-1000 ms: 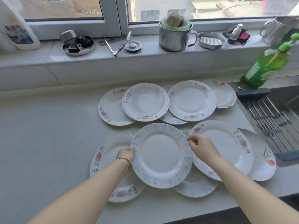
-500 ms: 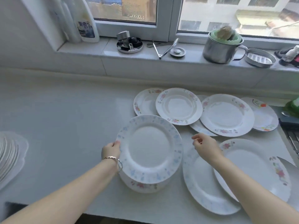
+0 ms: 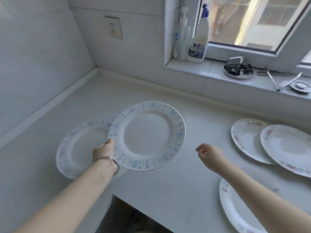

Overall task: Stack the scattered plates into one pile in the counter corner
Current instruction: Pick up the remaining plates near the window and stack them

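Left hand [image 3: 103, 149] grips the blue-speckled plate [image 3: 146, 136] at its near-left rim, thumb on top of the rim and the other fingers hidden under it. The plate is white and round, with a wide flat rim dotted in pale blue and lilac blotches and a plain shallow well. It is face up and roughly level. We see its left edge overlapping the right edge of a second blue-patterned plate [image 3: 75, 147], which lies flat on the counter [image 3: 185, 182] near the left wall, short of the corner where the walls meet. That second plate is blurred, but it has the same pale blue rim print. We cannot tell whether the held plate touches the counter at its far side. A thin metal bracelet [image 3: 107, 158] sits on the left wrist. Right hand [image 3: 208, 153] is over bare counter to the right of the held plate, well apart from it, with its fingers loosely curled and holding nothing. At the right edge are two overlapping pink-flowered plates [image 3: 244, 140], the nearer one [image 3: 289, 148] lapping over the other. A third plate [image 3: 235, 209] is at bottom right, partly under the right forearm. On the window sill we see a white spray bottle [image 3: 198, 44], a pump bottle [image 3: 182, 36], a round metal dish [image 3: 238, 71] and metal tongs [image 3: 284, 81]. There is a wall socket [image 3: 113, 27] on the tiles.
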Action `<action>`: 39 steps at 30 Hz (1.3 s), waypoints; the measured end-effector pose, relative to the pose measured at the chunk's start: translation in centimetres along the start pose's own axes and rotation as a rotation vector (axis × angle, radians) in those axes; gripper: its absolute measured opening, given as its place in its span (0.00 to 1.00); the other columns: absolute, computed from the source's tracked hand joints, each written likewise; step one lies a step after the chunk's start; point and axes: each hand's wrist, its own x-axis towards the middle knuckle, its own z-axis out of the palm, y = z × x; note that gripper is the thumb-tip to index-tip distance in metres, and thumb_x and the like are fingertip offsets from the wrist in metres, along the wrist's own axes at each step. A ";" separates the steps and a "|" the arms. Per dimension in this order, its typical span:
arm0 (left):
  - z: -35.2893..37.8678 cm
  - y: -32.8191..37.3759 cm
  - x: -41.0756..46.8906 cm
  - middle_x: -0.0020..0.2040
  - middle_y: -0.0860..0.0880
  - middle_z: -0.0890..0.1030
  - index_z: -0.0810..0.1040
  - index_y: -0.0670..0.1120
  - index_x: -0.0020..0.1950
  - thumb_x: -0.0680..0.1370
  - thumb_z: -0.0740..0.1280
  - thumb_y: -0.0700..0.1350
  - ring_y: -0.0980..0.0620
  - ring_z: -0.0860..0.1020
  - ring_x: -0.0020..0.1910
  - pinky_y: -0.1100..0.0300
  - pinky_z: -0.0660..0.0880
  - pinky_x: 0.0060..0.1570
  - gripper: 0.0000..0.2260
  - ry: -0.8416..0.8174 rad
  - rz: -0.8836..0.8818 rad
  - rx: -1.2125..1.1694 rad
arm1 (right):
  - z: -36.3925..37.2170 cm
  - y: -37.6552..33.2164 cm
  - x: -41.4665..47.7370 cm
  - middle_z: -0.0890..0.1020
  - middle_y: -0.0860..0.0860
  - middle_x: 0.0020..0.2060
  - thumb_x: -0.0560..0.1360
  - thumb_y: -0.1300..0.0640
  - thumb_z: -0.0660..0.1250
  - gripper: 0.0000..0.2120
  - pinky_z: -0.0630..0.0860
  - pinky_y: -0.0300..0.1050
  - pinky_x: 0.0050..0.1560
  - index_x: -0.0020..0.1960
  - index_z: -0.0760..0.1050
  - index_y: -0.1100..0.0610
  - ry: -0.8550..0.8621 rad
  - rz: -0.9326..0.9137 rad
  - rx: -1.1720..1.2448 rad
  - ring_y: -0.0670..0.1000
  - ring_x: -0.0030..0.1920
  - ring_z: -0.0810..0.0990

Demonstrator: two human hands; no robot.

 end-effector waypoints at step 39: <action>-15.4 0.6 16.7 0.36 0.44 0.81 0.78 0.41 0.42 0.75 0.62 0.59 0.44 0.78 0.33 0.58 0.75 0.38 0.21 -0.139 0.231 1.088 | 11.3 -15.8 5.8 0.81 0.52 0.54 0.77 0.59 0.58 0.13 0.68 0.37 0.37 0.58 0.76 0.56 -0.269 -0.093 -0.254 0.49 0.44 0.74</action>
